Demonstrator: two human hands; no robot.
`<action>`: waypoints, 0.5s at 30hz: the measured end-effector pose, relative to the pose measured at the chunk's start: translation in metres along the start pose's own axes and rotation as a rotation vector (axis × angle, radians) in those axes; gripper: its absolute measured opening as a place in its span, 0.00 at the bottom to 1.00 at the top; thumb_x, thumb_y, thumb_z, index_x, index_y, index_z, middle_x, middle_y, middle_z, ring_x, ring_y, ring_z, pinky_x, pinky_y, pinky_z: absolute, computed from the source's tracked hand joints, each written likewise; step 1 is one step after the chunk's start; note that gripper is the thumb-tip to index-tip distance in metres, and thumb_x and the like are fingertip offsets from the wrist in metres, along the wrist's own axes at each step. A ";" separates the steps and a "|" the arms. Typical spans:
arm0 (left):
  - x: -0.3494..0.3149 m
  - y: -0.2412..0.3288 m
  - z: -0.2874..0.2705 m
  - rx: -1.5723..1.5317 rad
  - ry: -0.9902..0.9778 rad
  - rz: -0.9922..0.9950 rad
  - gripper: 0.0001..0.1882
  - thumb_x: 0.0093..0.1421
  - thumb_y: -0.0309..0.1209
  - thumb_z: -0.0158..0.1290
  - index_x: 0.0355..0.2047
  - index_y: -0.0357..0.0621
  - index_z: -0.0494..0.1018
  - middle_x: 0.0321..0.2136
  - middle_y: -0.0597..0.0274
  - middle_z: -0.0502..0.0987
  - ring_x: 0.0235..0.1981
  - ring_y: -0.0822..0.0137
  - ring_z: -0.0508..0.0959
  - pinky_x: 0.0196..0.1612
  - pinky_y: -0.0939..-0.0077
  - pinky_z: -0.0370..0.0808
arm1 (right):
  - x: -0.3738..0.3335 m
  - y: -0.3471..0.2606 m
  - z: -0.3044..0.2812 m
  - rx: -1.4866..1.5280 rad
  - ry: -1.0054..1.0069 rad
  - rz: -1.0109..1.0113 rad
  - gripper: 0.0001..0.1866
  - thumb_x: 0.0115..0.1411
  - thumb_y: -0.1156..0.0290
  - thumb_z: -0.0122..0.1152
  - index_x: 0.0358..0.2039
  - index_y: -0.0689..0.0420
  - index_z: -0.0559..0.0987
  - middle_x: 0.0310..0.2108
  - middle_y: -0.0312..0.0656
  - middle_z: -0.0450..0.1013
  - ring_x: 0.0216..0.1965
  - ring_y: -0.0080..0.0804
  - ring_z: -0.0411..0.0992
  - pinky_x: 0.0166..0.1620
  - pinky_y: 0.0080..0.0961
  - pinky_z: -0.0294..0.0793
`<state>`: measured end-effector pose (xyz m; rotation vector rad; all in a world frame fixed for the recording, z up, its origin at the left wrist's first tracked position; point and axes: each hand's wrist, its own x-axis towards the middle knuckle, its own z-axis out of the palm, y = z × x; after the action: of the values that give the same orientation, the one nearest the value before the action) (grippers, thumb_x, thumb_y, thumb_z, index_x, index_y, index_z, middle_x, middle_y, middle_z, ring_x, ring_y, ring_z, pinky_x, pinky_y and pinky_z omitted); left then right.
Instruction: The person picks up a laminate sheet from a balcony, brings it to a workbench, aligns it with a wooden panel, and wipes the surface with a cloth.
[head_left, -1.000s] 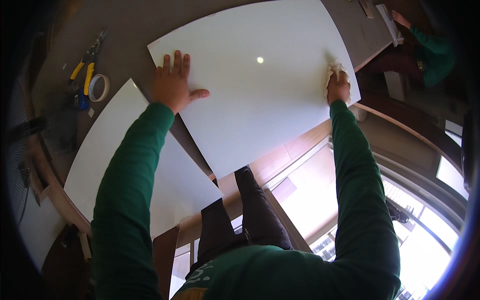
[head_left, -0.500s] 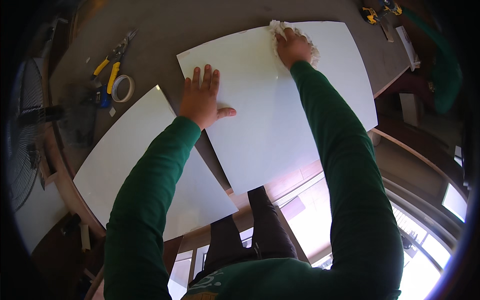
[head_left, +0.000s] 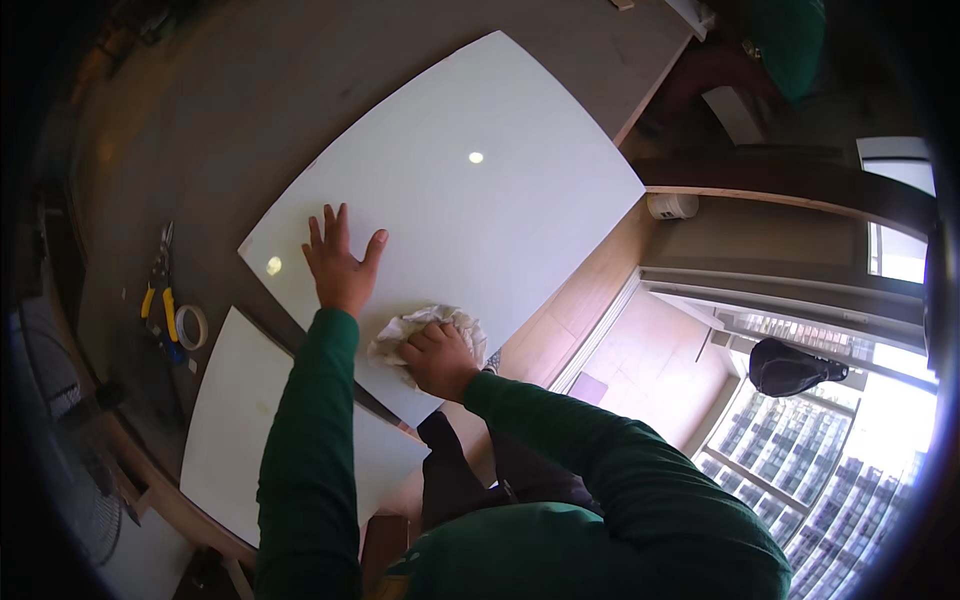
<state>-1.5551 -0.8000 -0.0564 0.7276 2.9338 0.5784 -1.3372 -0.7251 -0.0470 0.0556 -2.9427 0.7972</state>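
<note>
A large glossy white panel [head_left: 480,210] lies flat on the brown-grey table [head_left: 200,150]. My left hand [head_left: 342,262] rests on its left part, fingers spread and palm down. Near the edge closest to my body, my right hand [head_left: 440,360] is closed over a crumpled whitish cloth [head_left: 402,328] and presses it on the panel. A second white panel [head_left: 250,400] lies to the left, partly hidden under my left forearm, with a narrow gap between the two.
Yellow-handled snips [head_left: 160,285] and a roll of tape [head_left: 191,326] lie on the table at the left. A fan [head_left: 95,500] stands beyond the table's left edge. A white bucket [head_left: 672,206] is on the right; a person in green [head_left: 785,45] is at upper right.
My right hand has brought the cloth from the panel's far edge to its near edge. My left hand still lies flat on the panel. The view has turned.
</note>
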 end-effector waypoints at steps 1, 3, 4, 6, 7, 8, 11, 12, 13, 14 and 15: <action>0.001 0.011 0.009 0.087 -0.033 -0.046 0.46 0.65 0.66 0.47 0.74 0.50 0.57 0.75 0.48 0.54 0.75 0.37 0.49 0.71 0.25 0.44 | 0.004 0.011 0.001 -0.003 0.066 0.031 0.12 0.54 0.64 0.66 0.40 0.48 0.79 0.38 0.34 0.76 0.45 0.39 0.71 0.49 0.42 0.67; -0.005 0.007 0.018 0.316 -0.062 -0.067 0.48 0.64 0.69 0.45 0.77 0.59 0.51 0.78 0.56 0.45 0.77 0.39 0.43 0.71 0.25 0.36 | 0.005 0.050 -0.014 -0.023 0.177 0.100 0.13 0.55 0.64 0.66 0.41 0.48 0.79 0.39 0.36 0.77 0.45 0.41 0.71 0.48 0.44 0.68; 0.000 0.009 0.019 0.304 -0.045 -0.052 0.48 0.64 0.69 0.45 0.77 0.59 0.51 0.78 0.56 0.45 0.77 0.39 0.43 0.72 0.25 0.36 | 0.006 0.084 -0.028 -0.077 0.207 0.187 0.13 0.55 0.63 0.66 0.41 0.49 0.79 0.40 0.37 0.77 0.45 0.42 0.71 0.48 0.45 0.67; -0.005 0.010 0.015 0.322 -0.059 -0.054 0.49 0.63 0.69 0.46 0.77 0.58 0.51 0.78 0.56 0.45 0.77 0.38 0.42 0.72 0.25 0.36 | 0.012 0.149 -0.064 -0.131 0.230 0.317 0.14 0.56 0.62 0.66 0.41 0.51 0.78 0.39 0.41 0.77 0.45 0.46 0.71 0.47 0.47 0.67; -0.005 0.013 0.016 0.325 -0.076 -0.059 0.49 0.63 0.69 0.46 0.77 0.58 0.51 0.78 0.56 0.45 0.77 0.38 0.42 0.72 0.26 0.36 | 0.016 0.181 -0.082 -0.163 0.249 0.380 0.14 0.58 0.62 0.65 0.42 0.53 0.78 0.39 0.43 0.77 0.46 0.50 0.71 0.48 0.49 0.67; -0.003 0.017 0.016 0.327 -0.086 -0.063 0.50 0.63 0.69 0.46 0.77 0.57 0.51 0.78 0.56 0.45 0.77 0.38 0.42 0.72 0.26 0.36 | 0.017 0.215 -0.096 -0.195 0.298 0.455 0.14 0.59 0.62 0.63 0.43 0.53 0.77 0.40 0.45 0.77 0.47 0.51 0.71 0.49 0.50 0.67; -0.001 0.017 0.016 0.359 -0.130 -0.085 0.50 0.63 0.69 0.46 0.77 0.57 0.51 0.78 0.54 0.45 0.77 0.38 0.41 0.72 0.26 0.36 | 0.033 0.298 -0.136 -0.300 0.380 0.595 0.13 0.63 0.60 0.60 0.44 0.53 0.76 0.40 0.51 0.78 0.48 0.56 0.71 0.51 0.54 0.68; -0.001 0.019 0.016 0.358 -0.115 -0.068 0.49 0.64 0.67 0.47 0.77 0.56 0.50 0.78 0.53 0.45 0.77 0.37 0.43 0.71 0.23 0.40 | 0.037 0.326 -0.152 -0.324 0.407 0.664 0.13 0.63 0.59 0.59 0.44 0.53 0.76 0.41 0.53 0.78 0.47 0.57 0.72 0.51 0.55 0.68; 0.002 0.022 0.018 0.351 -0.104 -0.057 0.49 0.64 0.67 0.47 0.77 0.56 0.50 0.78 0.53 0.45 0.77 0.37 0.43 0.71 0.23 0.40 | 0.042 0.350 -0.165 -0.344 0.436 0.733 0.13 0.64 0.58 0.58 0.43 0.53 0.76 0.41 0.54 0.78 0.47 0.59 0.73 0.50 0.56 0.69; 0.003 0.021 0.017 0.354 -0.095 -0.053 0.49 0.64 0.67 0.46 0.77 0.56 0.50 0.78 0.53 0.46 0.77 0.37 0.43 0.71 0.23 0.40 | 0.050 0.361 -0.172 -0.364 0.449 0.768 0.14 0.65 0.57 0.58 0.43 0.53 0.76 0.42 0.55 0.79 0.46 0.59 0.73 0.50 0.57 0.70; 0.000 0.020 0.016 0.356 -0.097 -0.047 0.49 0.64 0.67 0.46 0.77 0.56 0.50 0.78 0.53 0.46 0.77 0.37 0.43 0.71 0.23 0.40 | 0.055 0.368 -0.179 -0.386 0.454 0.809 0.14 0.65 0.57 0.57 0.43 0.53 0.76 0.42 0.56 0.79 0.46 0.60 0.74 0.50 0.57 0.70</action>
<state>-1.5435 -0.7783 -0.0635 0.6879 2.9832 0.0111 -1.3990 -0.3183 -0.0727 -1.2146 -2.5539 0.2078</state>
